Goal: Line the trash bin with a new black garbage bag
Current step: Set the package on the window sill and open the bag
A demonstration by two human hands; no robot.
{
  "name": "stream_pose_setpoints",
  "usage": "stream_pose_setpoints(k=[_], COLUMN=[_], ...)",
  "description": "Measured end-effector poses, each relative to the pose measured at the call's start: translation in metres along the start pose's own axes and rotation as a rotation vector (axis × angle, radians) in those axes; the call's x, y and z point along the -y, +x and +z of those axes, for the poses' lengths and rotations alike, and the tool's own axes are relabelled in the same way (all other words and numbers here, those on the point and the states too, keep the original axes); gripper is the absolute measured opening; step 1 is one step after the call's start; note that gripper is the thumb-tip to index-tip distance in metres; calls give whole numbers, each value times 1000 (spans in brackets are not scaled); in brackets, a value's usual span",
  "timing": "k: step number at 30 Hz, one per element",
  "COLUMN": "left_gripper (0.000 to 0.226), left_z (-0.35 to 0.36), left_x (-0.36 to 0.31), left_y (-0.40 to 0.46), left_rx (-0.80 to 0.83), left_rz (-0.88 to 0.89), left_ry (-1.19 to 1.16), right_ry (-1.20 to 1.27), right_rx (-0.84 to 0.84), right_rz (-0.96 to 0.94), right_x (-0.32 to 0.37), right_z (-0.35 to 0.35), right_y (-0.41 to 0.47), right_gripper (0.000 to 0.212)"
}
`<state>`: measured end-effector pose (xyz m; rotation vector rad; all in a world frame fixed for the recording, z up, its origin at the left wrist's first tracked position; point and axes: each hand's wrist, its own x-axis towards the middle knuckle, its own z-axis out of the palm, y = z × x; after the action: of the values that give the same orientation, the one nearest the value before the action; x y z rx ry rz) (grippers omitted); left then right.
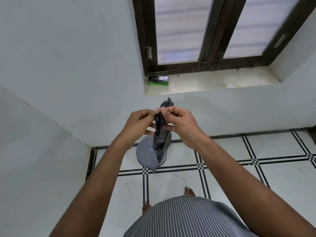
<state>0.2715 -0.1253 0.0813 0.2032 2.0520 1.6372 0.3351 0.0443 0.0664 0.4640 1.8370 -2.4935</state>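
Observation:
A folded black garbage bag hangs between my two hands at chest height, with one end sticking up above my fingers. My left hand pinches its upper edge from the left. From the right, my right hand pinches the same edge. Below the bag stands a round grey trash bin with its lid closed and a foot pedal at the front, on the tiled floor by the wall.
A green and black box of garbage bags lies at the left end of the window sill. White walls close in at left and behind the bin. My bare feet stand on the tiled floor.

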Motion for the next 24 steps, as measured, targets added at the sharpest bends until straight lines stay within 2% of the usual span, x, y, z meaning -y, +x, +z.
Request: stream_pose_setpoints(k=[4,6,9,13,15,17,19,20,22,24], left_gripper=[20,21,24,36,40,30,18,20,39,42], left_z=[2,4,4,-14,-22,-26,-29,-28,-25,-23], left_x=[2,2,4,2,5,9,12,10,4,-1], left_y=[0,0,6,13,15,16,18,17,12,9], left_rx=[-8,-23,-157,-238,-245,-216,-171,-129,-20,31], left_rz=[-6,10,-10,-100,-105,-119,-166,-186,-224,-177], left_ry=[-214,-205,-349,-825,-941,-932,-877,-850,-799,-589], right_ry=[22,39,84,420,586,677,627,570,436,301], right_rx=[-52,-70,-71,-65,-87,-148,-152,-113,-25,28], right_rz=[6,19,35,122,173,237,299,318,330,313], right_x=[0,-1,-5,-3,1,0,-1,0,0,3], right_z=[-5,-8,-10,-18,-26,-30,-28,-26,-25,-26], right_y=[0,-1,2,9,11,13,15,14,14,15], right_gripper=[14,13,19,29,28,26,32,42,62,64])
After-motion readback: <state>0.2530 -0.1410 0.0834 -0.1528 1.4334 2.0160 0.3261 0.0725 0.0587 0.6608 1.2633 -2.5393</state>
